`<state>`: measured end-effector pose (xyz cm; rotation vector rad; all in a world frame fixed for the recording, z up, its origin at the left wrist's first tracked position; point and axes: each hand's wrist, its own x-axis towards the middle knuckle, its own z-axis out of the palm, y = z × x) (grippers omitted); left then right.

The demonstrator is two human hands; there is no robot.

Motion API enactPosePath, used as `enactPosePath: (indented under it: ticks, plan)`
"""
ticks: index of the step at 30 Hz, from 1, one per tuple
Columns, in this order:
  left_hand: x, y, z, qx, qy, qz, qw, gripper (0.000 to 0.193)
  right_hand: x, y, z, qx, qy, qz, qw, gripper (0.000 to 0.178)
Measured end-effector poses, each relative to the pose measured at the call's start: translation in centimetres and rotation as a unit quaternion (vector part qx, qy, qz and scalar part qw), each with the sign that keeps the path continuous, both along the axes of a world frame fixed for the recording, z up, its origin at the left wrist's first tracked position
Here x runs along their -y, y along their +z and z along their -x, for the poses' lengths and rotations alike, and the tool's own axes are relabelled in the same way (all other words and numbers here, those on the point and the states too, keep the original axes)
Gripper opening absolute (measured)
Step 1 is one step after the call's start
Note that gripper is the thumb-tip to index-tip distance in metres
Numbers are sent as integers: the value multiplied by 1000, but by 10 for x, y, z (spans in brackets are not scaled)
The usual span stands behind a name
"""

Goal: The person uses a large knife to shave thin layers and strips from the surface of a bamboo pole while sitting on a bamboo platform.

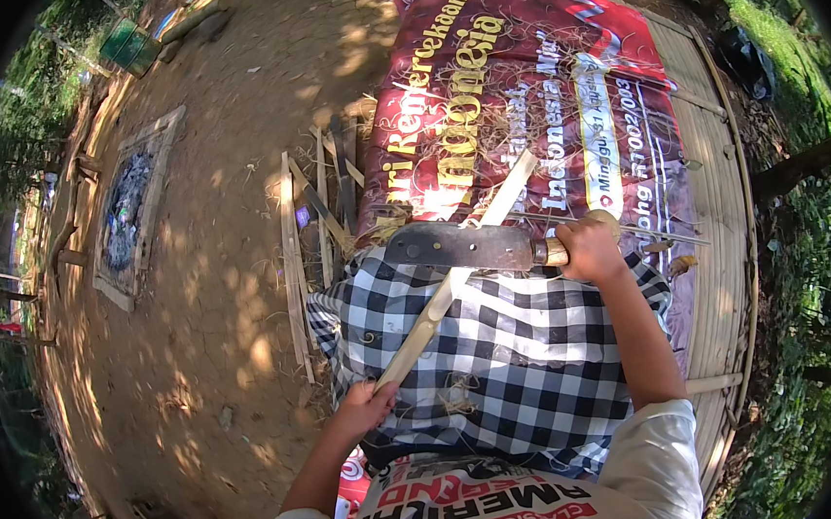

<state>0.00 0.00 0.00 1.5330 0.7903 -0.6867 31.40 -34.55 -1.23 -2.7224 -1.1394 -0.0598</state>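
Note:
My right hand [590, 249] is closed round the wooden handle of a broad machete [473, 246]. Its dark, wide blade points left and lies across a pale bamboo strip [420, 339], hiding a short part of it. My left hand [365, 408] grips the near end of that strip, which slants up and away to the right. Beneath both is a black-and-white checked cloth [530, 348] spread over my lap. Thin curled shavings [460, 393] lie on the cloth.
A red printed banner [519, 85] strewn with shavings covers a bamboo platform [718, 314]. Several bamboo strips [292, 259] rest at its left edge on bare earth. Farther left is a framed ash pit [133, 208]; a green container [130, 48] stands at the far left.

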Motion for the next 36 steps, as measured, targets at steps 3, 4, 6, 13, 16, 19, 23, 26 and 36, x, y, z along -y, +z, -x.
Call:
enactPosePath:
  ticks: [3, 4, 6, 13, 16, 19, 23, 26, 36]
  plan:
    - [-19, 13, 16, -26, -16, -14, 999, 40, 12, 5, 7, 20, -98, 3, 995, 23]
    - [-14, 13, 13, -18, -14, -11, 1000, 41, 31, 9, -8, -8, -212, 1, 977, 22]
    - [-1, 2, 4, 8, -13, 2, 1000, 41, 75, 28, -33, -4, -354, 47, 934, 26]
    - [-6, 0, -5, -35, 7, 65, 997, 45, 85, 60, -2, 32, -364, -17, 931, 27]
    - [-9, -2, -5, -29, 5, 73, 997, 47, 63, 58, 6, 43, -288, -43, 956, 27]
    - [-5, -1, -6, -20, 14, 52, 998, 45, 15, 62, 21, -11, -173, -118, 978, 26]
    - [-3, 6, -4, -25, -3, -5, 1000, 44, -53, 58, 40, -9, 43, -43, 998, 24]
    - [-2, 7, -7, -14, -11, -4, 1000, 42, -76, 28, 32, -46, 86, 13, 995, 21]
    - [-4, 7, -5, -3, -13, 7, 1000, 40, -34, 11, -11, 1, 88, 6, 996, 33]
